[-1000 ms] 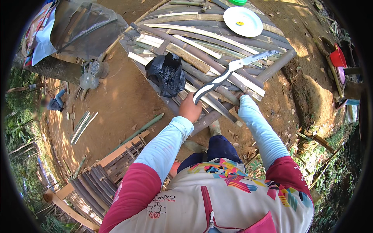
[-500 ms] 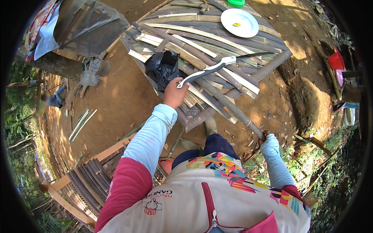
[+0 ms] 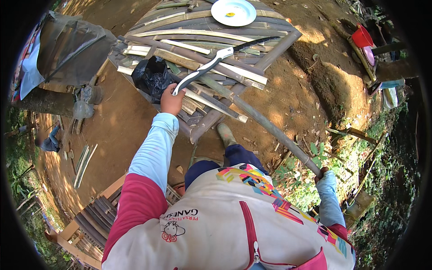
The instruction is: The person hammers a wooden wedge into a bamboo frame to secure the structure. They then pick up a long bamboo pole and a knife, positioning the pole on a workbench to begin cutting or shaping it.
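Note:
My left hand (image 3: 172, 101) is closed on the handle end of a curved pruning saw (image 3: 203, 69). Its white-and-black handle slants up to the right, and the dark blade lies over the bamboo on a slatted bamboo table (image 3: 278, 50). Beside that hand sits a black plastic bag (image 3: 153, 77), its mouth gaping. Off to the right, my right hand (image 3: 325, 175) grips the near end of a long grey-brown bamboo pole (image 3: 274, 128). The pole slopes from the tabletop out past the table's near edge; its far end is among other pieces.
Split bamboo strips (image 3: 193, 46) lie across the table, with a white plate (image 3: 234, 12) at its far side. Dark bamboo slats (image 3: 96, 219) rest on a wooden frame at lower left. A red bucket (image 3: 361, 37) stands far right. A person (image 3: 49, 141) is at far left.
My right hand has drawn the bamboo pole outward to the right, so more of it sticks out past the table. The view has shifted; my left hand stays at the saw handle.

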The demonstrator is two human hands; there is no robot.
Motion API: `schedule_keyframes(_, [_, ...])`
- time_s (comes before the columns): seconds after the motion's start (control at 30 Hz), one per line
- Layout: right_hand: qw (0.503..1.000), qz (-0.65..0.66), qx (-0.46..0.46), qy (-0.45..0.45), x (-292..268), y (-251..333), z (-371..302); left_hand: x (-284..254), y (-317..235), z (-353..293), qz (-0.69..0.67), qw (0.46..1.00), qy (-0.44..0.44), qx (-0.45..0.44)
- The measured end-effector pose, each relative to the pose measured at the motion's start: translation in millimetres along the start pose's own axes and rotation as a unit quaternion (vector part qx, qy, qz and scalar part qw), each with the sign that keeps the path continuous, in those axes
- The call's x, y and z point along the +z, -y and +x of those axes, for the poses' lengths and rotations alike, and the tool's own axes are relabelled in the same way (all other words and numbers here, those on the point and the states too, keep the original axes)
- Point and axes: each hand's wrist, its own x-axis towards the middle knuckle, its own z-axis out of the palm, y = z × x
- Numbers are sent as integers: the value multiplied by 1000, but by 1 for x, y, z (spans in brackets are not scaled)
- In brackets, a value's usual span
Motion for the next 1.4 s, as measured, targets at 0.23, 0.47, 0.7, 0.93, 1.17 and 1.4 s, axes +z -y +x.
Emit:
schedule_keyframes(0.23, [998, -38, -2, -54, -18, -61, -72, 9, 23, -6, 64, 997, -12, 48])
schedule_keyframes(0.47, [993, 59, 35, -100, 16, -47, -109, 20, -19, -69, 104, 987, 4, 125])
schedule_keyframes(0.7, [984, 116, -100, -93, 26, 118, -85, 16, -103, -168, -264, 894, 361, -8])
schedule_keyframes(0.93, [960, 165, -221, -41, 32, 246, -77, -43, -101, -190, -424, 847, 318, -37])
schedule_keyframes(1.17, [895, 219, -387, -30, 101, 335, -47, -104, -72, -191, -466, 877, 118, 12])
schedule_keyframes(1.4, [803, 68, -566, 176, 151, 465, -54, -165, -50, -208, -424, 895, -133, 43])
